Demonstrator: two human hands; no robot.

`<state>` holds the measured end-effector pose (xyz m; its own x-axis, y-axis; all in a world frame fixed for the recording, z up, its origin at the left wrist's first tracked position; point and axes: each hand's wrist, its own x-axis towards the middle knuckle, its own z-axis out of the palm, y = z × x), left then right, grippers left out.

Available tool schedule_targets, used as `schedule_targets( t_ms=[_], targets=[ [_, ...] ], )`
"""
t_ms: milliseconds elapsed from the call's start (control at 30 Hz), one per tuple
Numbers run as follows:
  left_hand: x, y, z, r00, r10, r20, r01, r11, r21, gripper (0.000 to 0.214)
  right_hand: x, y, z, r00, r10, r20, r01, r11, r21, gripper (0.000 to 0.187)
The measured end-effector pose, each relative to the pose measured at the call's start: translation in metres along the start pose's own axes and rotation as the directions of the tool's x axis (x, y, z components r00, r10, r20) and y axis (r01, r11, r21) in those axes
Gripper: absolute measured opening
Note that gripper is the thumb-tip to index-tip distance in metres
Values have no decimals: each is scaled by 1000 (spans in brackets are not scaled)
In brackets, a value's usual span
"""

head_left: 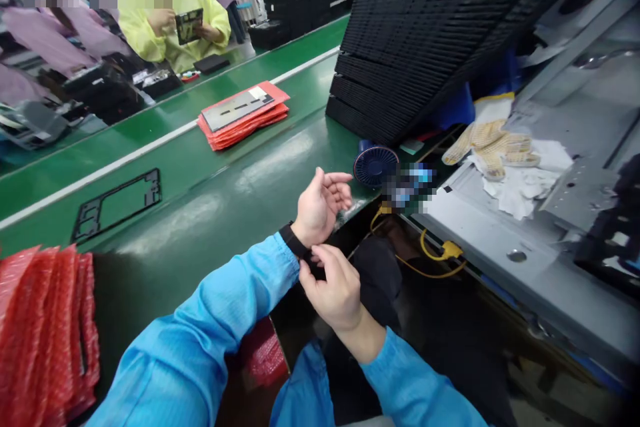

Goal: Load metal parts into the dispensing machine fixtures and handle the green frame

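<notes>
My left hand [323, 207] is held over the edge of the green bench, palm turned up and sideways, fingers loosely bent with nothing in them. A black wristband [294, 240] goes around that wrist, just past the cuff of the blue sleeve. My right hand [335, 287] is at the inner side of the left wrist, its thumb and fingers closed on the wristband. The exact spot of the pinch is partly hidden by the fingers. Just beyond my left hand stands a small dark blue fan [376, 165].
On the green bench [240, 193] lie a black frame [117, 203], red bubble-wrap pouches with a grey panel [243, 107], and more red pouches [47, 327]. Stacked black trays [415, 40] lean at right, near gloves [493, 140] and a yellow cable [443, 250]. A co-worker [173, 20] holds a panel opposite.
</notes>
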<state>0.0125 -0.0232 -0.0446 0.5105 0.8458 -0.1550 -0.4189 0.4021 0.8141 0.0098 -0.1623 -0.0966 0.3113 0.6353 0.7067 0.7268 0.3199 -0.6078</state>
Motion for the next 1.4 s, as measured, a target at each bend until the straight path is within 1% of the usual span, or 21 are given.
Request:
schedule_targets(
  t_ms=[67,133,200,267,333,433,567,667,767,900,1000,1133,1200,1300,1400],
  targets=[
    [12,10,-10,985,103,-141,-101,995,22,65,9,2,14,1000,7,-1,-7,1000,-22,28],
    [24,15,-21,953,160,-259,-160,987,23,60,16,4,26,1000,11,4,-10,999,-52,26],
    [34,14,-33,925,187,-329,-197,980,6,56,20,6,34,1000,2,-1,-2,997,-83,23],
    [41,11,-42,910,214,-354,-229,973,-3,54,23,9,40,1000,-2,2,2,994,-109,18],
    [45,7,-49,904,244,-352,-260,966,3,54,24,12,43,1000,5,16,-3,991,-131,14],
    [47,3,-53,897,280,-343,-288,957,27,56,24,15,46,1000,4,26,0,988,-155,10],
    [45,6,-50,872,336,-356,-334,940,68,53,25,13,48,1000,-18,-4,17,987,-160,9],
    [43,8,-47,856,366,-364,-358,929,93,52,26,9,47,1000,-19,-5,17,986,-168,10],
    [44,7,-48,857,373,-355,-353,928,121,54,25,7,46,1000,8,21,-4,984,-178,8],
    [47,1,-50,865,377,-331,-353,926,134,56,21,14,44,999,20,47,-12,986,-168,7],
    [47,-2,-48,869,379,-318,-348,925,153,56,22,24,39,997,-9,75,17,994,-106,7],
    [40,-6,-39,905,342,-251,-306,936,174,56,32,36,25,981,-28,190,15,997,72,5],
    [36,-7,-34,917,332,-222,-293,937,191,55,39,38,16,970,-39,241,6,991,135,5],
    [32,-10,-31,917,342,-205,-297,929,222,54,45,40,8,959,-31,283,-22,983,184,8],
    [33,-13,-33,915,356,-190,-310,922,233,55,44,41,7,952,6,306,-68,979,193,11]
  ],
)
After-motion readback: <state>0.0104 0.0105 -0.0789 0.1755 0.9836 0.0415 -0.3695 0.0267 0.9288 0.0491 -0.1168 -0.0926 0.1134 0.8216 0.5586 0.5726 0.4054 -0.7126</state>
